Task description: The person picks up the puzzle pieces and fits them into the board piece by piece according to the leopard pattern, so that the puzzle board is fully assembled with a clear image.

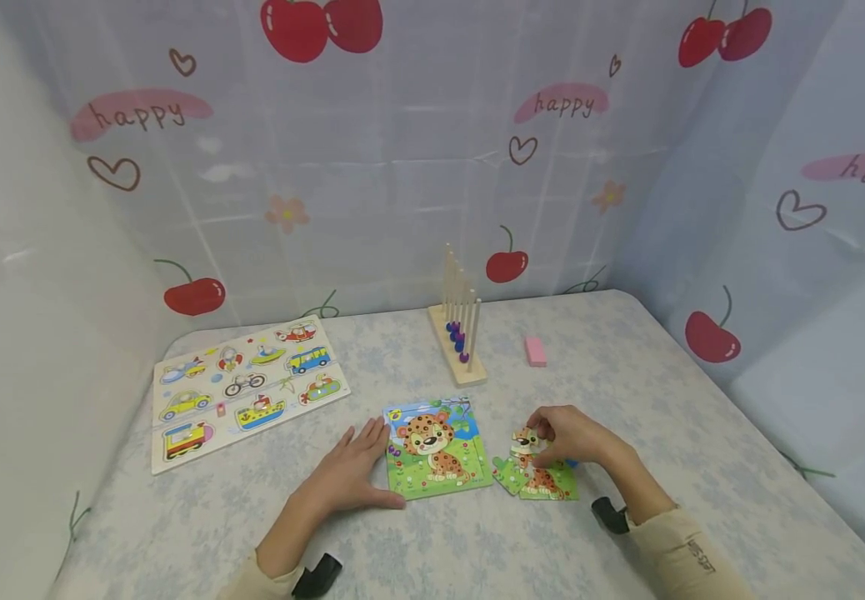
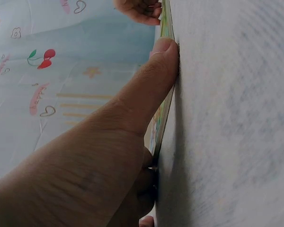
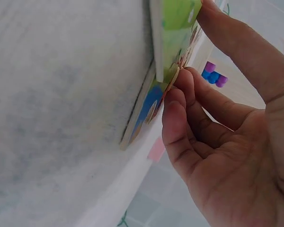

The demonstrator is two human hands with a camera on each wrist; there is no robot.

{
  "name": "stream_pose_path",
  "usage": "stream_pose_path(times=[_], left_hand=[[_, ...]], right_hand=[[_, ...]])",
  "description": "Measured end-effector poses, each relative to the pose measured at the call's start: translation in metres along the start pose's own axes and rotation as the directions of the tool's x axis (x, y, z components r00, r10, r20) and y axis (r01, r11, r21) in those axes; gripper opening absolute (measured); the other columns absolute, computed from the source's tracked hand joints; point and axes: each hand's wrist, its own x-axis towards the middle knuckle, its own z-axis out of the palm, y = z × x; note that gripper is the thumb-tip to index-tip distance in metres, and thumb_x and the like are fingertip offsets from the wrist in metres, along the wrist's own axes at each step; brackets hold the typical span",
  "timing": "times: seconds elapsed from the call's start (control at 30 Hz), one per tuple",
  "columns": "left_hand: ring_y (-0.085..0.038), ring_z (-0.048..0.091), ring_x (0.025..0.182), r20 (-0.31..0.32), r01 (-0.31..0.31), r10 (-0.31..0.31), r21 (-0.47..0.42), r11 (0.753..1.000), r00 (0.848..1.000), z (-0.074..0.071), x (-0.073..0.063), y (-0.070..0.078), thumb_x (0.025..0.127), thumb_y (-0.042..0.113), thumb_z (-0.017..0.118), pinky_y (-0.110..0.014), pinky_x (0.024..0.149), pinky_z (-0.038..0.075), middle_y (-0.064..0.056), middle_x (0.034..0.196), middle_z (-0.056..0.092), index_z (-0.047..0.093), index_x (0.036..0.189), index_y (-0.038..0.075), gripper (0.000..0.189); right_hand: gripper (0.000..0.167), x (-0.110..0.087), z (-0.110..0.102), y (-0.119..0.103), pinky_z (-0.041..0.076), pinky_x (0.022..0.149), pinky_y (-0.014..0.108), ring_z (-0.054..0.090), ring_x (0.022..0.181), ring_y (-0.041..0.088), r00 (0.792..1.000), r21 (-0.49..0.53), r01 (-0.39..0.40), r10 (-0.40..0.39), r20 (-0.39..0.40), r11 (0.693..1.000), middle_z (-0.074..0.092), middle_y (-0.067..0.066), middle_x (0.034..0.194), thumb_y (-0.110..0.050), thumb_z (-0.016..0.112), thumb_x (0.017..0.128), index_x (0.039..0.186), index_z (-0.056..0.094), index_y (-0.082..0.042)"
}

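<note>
A square leopard puzzle board (image 1: pixel 438 454) lies on the table in front of me, its picture facing up. My left hand (image 1: pixel 350 471) rests against its left side, fingers extended and thumb along the near corner; the left wrist view shows the thumb (image 2: pixel 156 66) at the board's edge. Right of the board lie several loose, overlapping puzzle pieces (image 1: pixel 552 487) in green, blue and leopard print. Over them my right hand (image 1: pixel 575 435) pinches a puzzle piece with a leopard face (image 1: pixel 524 442) between thumb and curled fingers. The fingers partly hide the piece.
Behind the board stands a wooden peg rack (image 1: pixel 470 377) with blue and purple beads. A pink block (image 1: pixel 535 352) lies to its right. At the back left is a vehicle puzzle board (image 1: pixel 245 400). Printed curtains (image 1: pixel 402 183) enclose the table's back and sides.
</note>
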Motion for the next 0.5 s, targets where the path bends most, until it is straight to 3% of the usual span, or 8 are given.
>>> stream_pose_path(times=[0.5], left_hand=[[-0.031,0.015,0.152,-0.007,-0.005,0.005,-0.003,1.0,1.0,-0.0015,-0.0013,0.0017,0.069,0.073,0.07,-0.053,0.124,0.013,-0.015,0.163,0.016,0.025,0.153,0.002,0.119]], right_hand=[[0.043,0.0038,-0.0003,0.0012,0.045,0.064,0.026,0.049,0.076,0.014,0.999,-0.015,0.038,-0.038,-0.019,0.999,0.058,-0.001,0.086,-0.016,0.085,0.072,0.108,0.065,-0.006]])
